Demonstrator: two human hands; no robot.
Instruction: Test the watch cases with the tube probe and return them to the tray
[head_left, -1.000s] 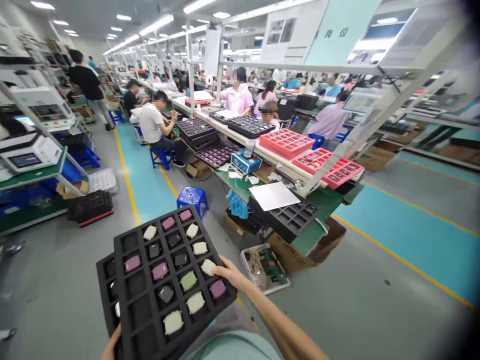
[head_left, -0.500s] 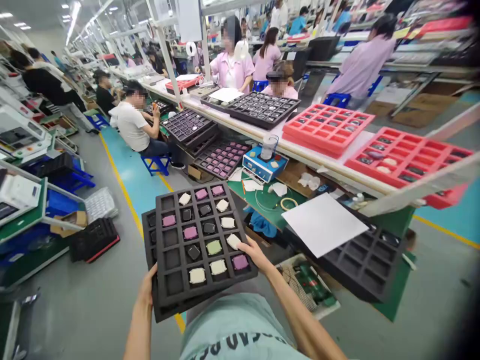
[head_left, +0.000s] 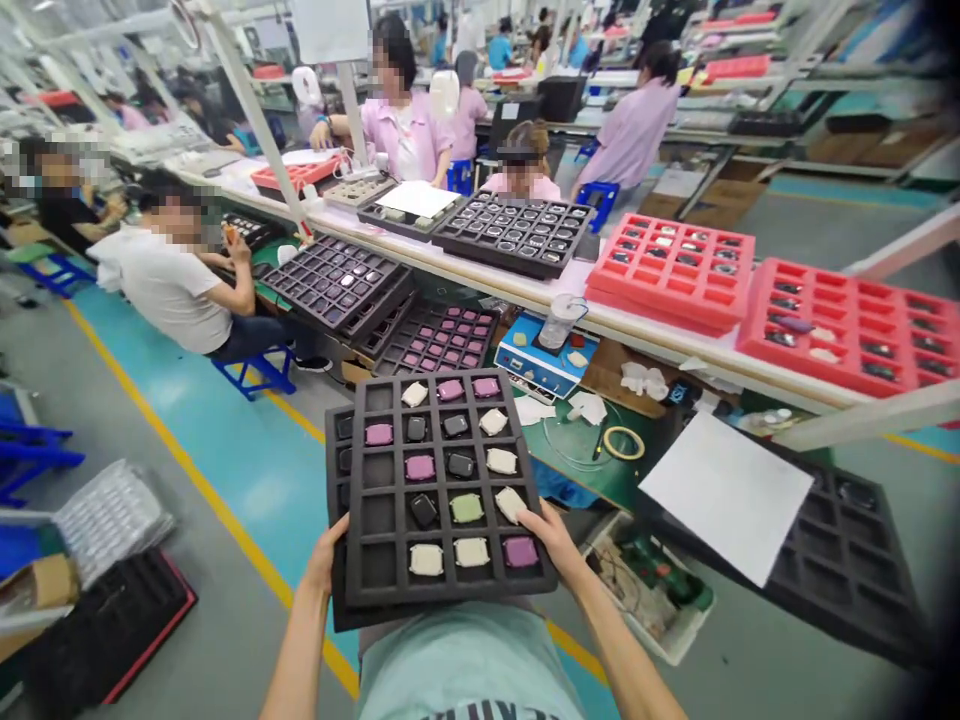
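Two stacked black foam trays (head_left: 379,566) are held in front of my body, tilted toward me. On the left edge my left hand (head_left: 327,556) is closed round the stack, its fingers partly hidden underneath. At the right edge my right hand (head_left: 553,541) grips the stack, thumb on top beside a cream watch case (head_left: 510,504). The upper tray's compartments carry cream, purple and black watch cases plus one green watch case (head_left: 466,508). Its left column is mostly empty, with one purple watch case (head_left: 379,434) in it. The lower tray sticks out on the left.
A bench ahead bears red foam trays (head_left: 671,310) and black trays (head_left: 517,262). Below it are a blue device (head_left: 544,360), a white sheet (head_left: 724,500) over a black tray, and a floor bin (head_left: 690,630). A seated person (head_left: 176,275) works at left; others are behind the bench.
My view has turned right and come closer to the bench. The tray stack, still in both hands, has swung slightly and sits more level from side to side.
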